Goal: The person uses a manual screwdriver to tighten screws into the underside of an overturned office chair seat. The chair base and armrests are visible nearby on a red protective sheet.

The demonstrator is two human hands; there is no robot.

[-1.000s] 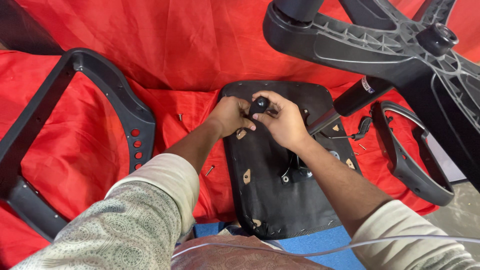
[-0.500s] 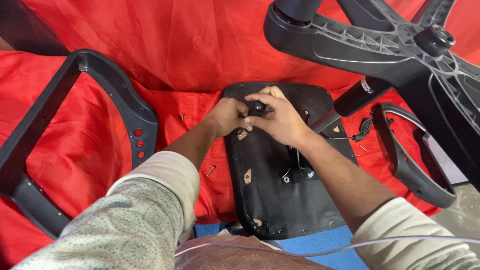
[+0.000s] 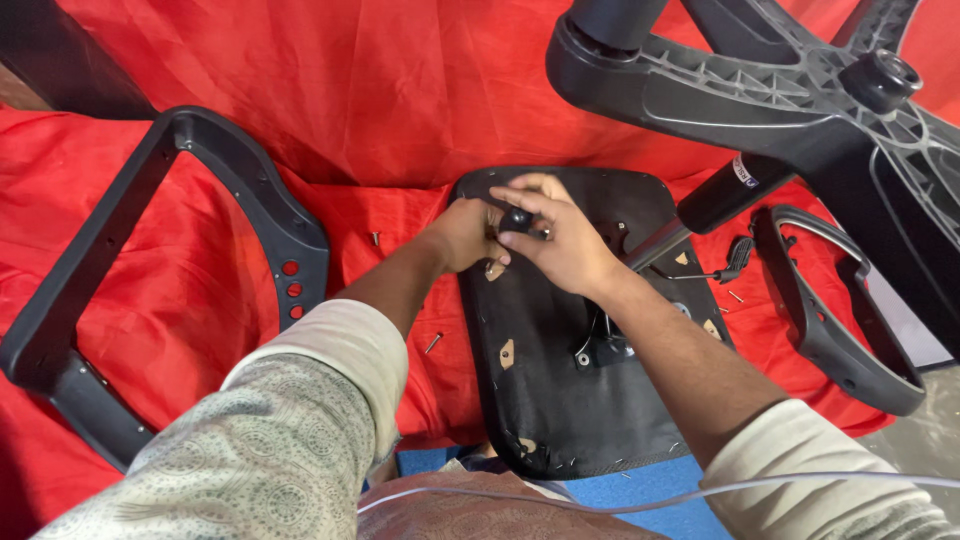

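A black chair seat [image 3: 560, 400] lies upside down on red cloth, its metal mechanism [image 3: 605, 345] showing. My right hand [image 3: 560, 240] is closed around a small black knob [image 3: 516, 220] near the seat's far left edge. My left hand [image 3: 468, 232] rests against the seat right beside that knob, fingers curled at the same spot. What the left fingers pinch is hidden by the right hand.
A black armrest frame [image 3: 230, 190] lies at the left, another armrest [image 3: 830, 320] at the right. A black star base [image 3: 800, 100] with gas cylinder [image 3: 725, 190] hangs over the upper right. Loose screws [image 3: 433, 343] and a screwdriver [image 3: 715, 270] lie on the red cloth [image 3: 330, 90].
Both hands stay at the knob; the right hand has turned slightly over it. Nothing else has moved.
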